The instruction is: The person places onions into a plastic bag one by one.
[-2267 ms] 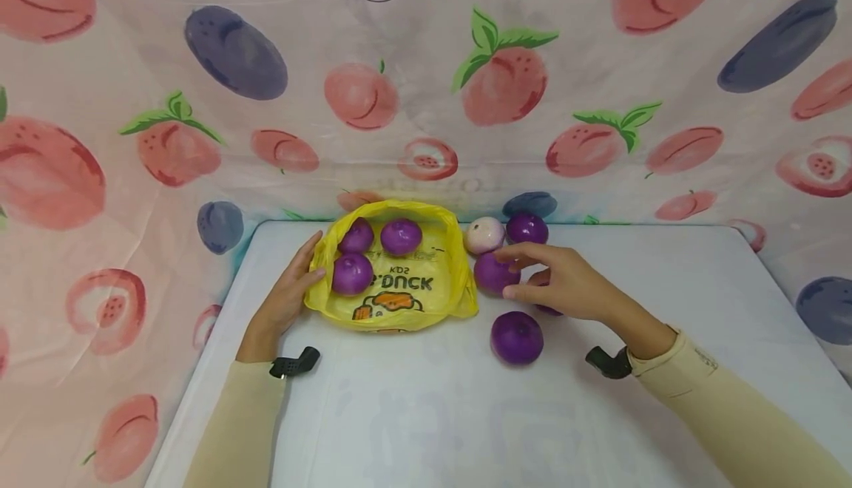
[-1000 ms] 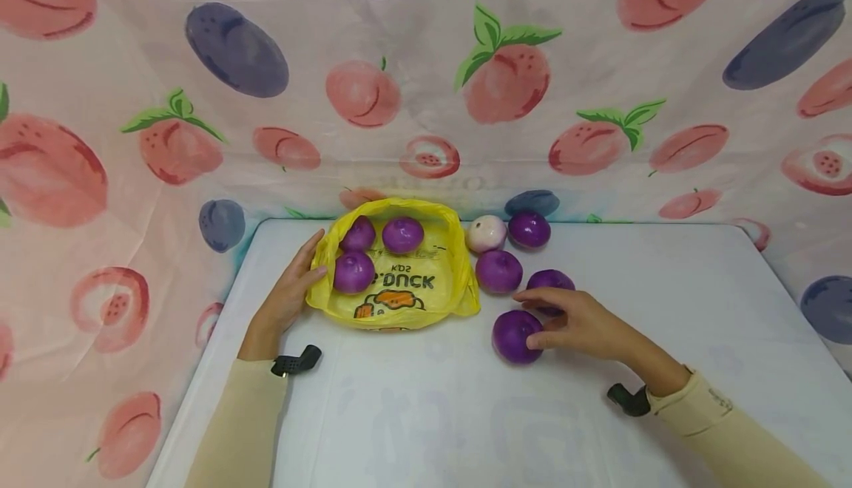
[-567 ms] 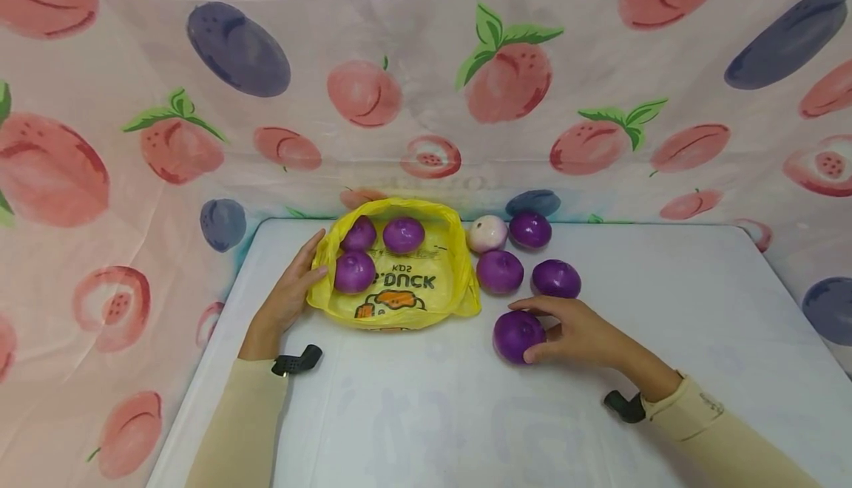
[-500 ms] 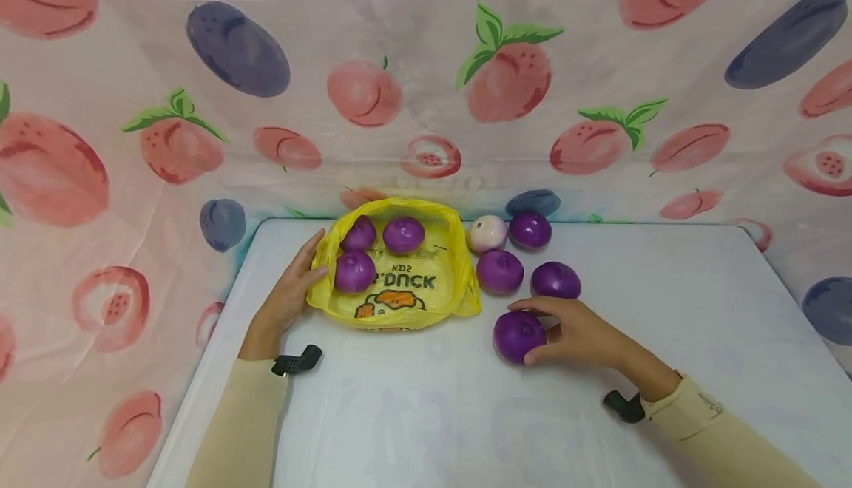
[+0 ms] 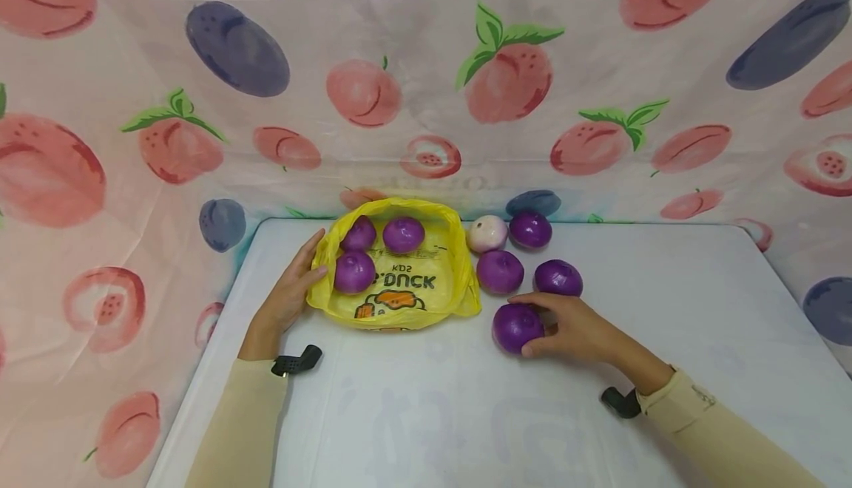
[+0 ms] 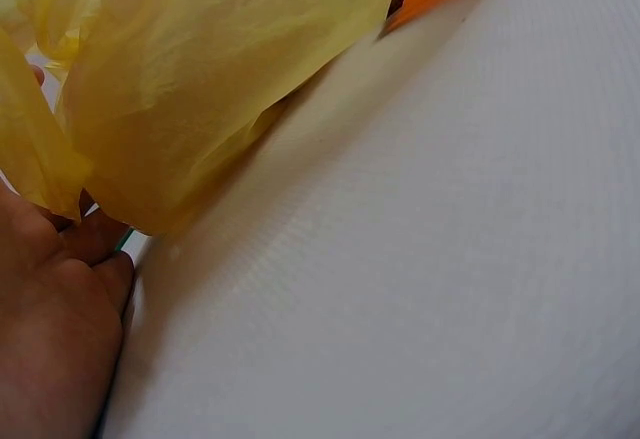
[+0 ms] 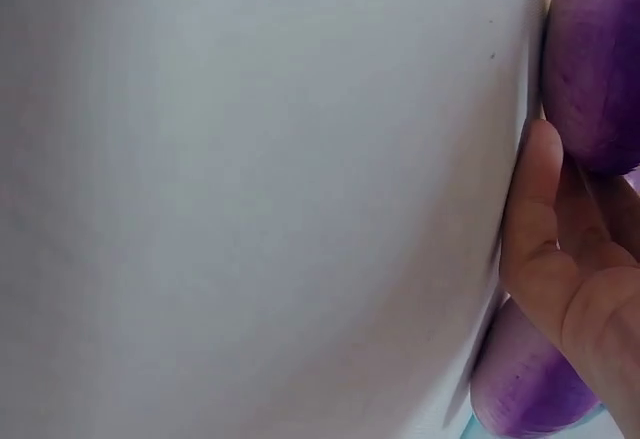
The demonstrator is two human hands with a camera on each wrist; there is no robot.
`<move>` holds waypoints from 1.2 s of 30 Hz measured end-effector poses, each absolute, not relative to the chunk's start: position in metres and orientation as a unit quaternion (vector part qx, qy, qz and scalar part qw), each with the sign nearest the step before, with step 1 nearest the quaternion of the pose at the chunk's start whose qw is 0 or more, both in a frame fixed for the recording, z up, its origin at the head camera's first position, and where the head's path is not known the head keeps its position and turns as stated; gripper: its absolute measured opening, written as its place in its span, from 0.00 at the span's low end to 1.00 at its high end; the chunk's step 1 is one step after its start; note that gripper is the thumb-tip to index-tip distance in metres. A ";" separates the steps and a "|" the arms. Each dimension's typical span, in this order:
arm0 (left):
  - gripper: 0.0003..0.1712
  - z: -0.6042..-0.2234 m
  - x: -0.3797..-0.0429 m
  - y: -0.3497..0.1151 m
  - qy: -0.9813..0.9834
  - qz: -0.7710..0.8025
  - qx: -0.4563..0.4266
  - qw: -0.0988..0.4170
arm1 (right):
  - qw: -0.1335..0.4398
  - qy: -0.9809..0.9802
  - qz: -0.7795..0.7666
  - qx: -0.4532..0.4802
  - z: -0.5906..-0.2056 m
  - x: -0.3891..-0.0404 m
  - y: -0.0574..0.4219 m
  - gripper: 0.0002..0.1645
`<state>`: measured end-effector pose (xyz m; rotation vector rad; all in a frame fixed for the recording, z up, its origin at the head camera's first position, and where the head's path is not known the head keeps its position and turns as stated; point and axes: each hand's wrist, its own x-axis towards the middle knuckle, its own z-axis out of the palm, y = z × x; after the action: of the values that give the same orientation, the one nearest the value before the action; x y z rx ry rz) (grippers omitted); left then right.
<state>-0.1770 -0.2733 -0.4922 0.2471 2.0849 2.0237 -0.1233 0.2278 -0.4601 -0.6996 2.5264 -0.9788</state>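
Note:
My right hand (image 5: 574, 329) curls thumb and fingers round the right side of a red onion (image 5: 516, 327), the nearest of the loose ones. The right wrist view shows the thumb tip against that onion (image 7: 595, 69), with another onion (image 7: 530, 374) behind the hand. My left hand (image 5: 291, 292) rests along the left side of a yellow plastic bag (image 5: 433, 318), fingers extended and thumb at its rim. The bag's mouth gapes upward, and inside lie 3 red onions (image 5: 354, 272). In the left wrist view the bag (image 6: 190, 89) hides most of the left fingers.
Right of the bag stand a white onion (image 5: 488, 234) and several red onions, one at the back (image 5: 530, 230), one by the bag (image 5: 500, 272) and one behind the right hand (image 5: 558, 278). A fruit-print curtain (image 5: 426, 89) hangs behind the white table (image 5: 399, 414).
My right hand came from the onion beside the bag, passed the right-hand onion and took hold of the nearest one, which has shifted slightly away from me. The left hand stayed at the bag.

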 end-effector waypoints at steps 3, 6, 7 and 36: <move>0.42 -0.492 -0.177 -0.273 0.709 0.691 0.087 0.113 | 0.169 0.893 -0.342 -0.241 -0.461 -0.125 0.228 0.50; 0.42 -0.492 -0.177 -0.273 0.707 0.693 0.088 0.112 | 0.169 0.894 -0.340 -0.239 -0.462 -0.126 0.227 0.50; 0.42 -0.492 -0.177 -0.273 0.706 0.693 0.088 0.112 | 0.168 0.895 -0.339 -0.237 -0.463 -0.127 0.227 0.49; 0.42 -0.493 -0.177 -0.273 0.709 0.691 0.083 0.116 | 0.154 0.901 -0.343 -0.217 -0.463 -0.129 0.222 0.48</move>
<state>-0.1772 -0.2733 -0.4925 0.2431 2.0758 2.0242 -0.1293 0.2216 -0.4630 -0.6235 2.5832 -0.9827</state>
